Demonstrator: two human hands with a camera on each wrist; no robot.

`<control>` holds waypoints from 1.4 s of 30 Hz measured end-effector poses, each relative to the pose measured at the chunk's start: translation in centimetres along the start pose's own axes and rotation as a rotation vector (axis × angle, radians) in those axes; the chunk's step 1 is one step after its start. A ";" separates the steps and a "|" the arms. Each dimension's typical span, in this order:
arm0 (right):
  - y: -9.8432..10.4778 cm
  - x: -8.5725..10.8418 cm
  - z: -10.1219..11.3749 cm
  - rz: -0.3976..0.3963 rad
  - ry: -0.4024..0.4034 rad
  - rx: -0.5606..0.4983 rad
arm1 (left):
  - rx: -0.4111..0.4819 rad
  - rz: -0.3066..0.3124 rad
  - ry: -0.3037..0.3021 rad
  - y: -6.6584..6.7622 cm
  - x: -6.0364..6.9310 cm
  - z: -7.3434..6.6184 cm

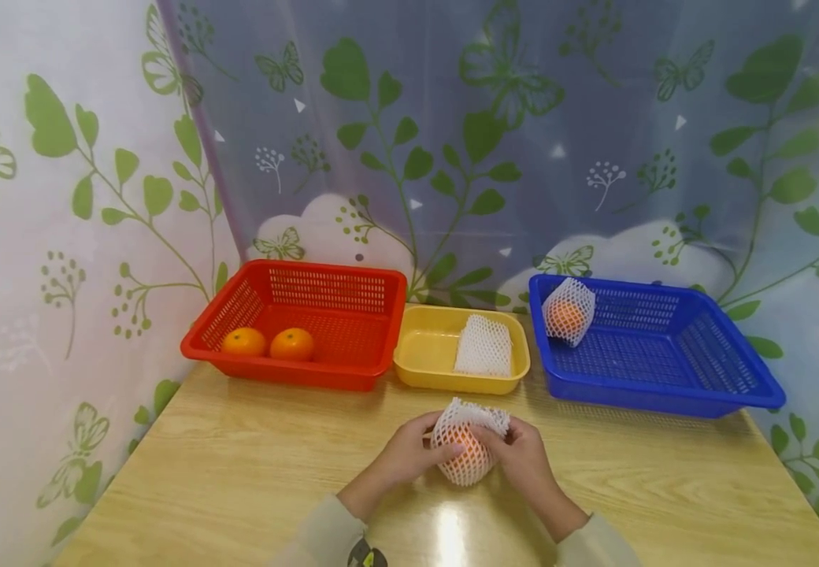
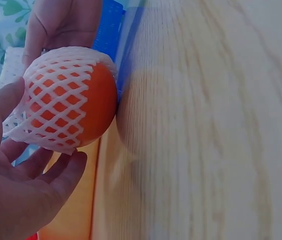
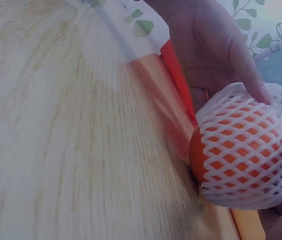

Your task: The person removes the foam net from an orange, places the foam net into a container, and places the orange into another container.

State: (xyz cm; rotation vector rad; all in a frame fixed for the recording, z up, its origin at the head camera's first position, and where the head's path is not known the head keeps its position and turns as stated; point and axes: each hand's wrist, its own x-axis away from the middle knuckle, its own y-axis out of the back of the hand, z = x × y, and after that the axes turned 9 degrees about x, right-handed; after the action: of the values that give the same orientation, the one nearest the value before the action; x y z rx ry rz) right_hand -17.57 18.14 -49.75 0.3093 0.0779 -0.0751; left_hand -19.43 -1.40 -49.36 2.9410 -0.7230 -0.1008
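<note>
An orange [image 1: 468, 449] in a white foam net [image 1: 461, 417] is held between both hands near the table's middle. The left hand [image 1: 409, 453] grips its left side, thumb across the net; the right hand [image 1: 519, 457] holds the right side, thumb on the net. In the left wrist view, the net [image 2: 56, 100] covers most of the orange [image 2: 101, 102], whose side facing the table is bare. From the right wrist view, a bare strip of the orange [image 3: 196, 155] shows at the edge of the net [image 3: 246, 150]. Some fingers are hidden behind the fruit.
Behind the hands, a red basket [image 1: 296, 376] at left holds two oranges [image 1: 292, 345]. A yellow tray [image 1: 455, 383] in the middle holds white foam nets [image 1: 483, 346]. The blue basket [image 1: 665, 398] at right holds one netted orange [image 1: 567, 315]. A patterned curtain hangs behind.
</note>
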 end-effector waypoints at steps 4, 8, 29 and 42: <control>0.0 0.0 0.0 0.037 0.002 0.024 | -0.029 0.003 -0.013 0.1 -0.1 -0.2; 0.1 0.0 0.0 0.063 -0.011 0.050 | -0.042 0.005 -0.043 0.2 -0.1 -0.4; 0.0 0.8 -0.9 0.184 -0.043 0.018 | -0.081 -0.178 -0.099 -0.4 -0.5 0.0; -0.4 0.7 -1.0 0.189 0.017 -0.015 | -0.098 -0.115 -0.037 1.0 0.1 0.1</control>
State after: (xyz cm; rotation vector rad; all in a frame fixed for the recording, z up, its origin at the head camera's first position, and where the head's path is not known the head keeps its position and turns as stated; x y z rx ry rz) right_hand -16.95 18.06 -50.85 0.3012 0.0660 0.1153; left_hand -19.78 -2.38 -49.32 2.8923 -0.5372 -0.1953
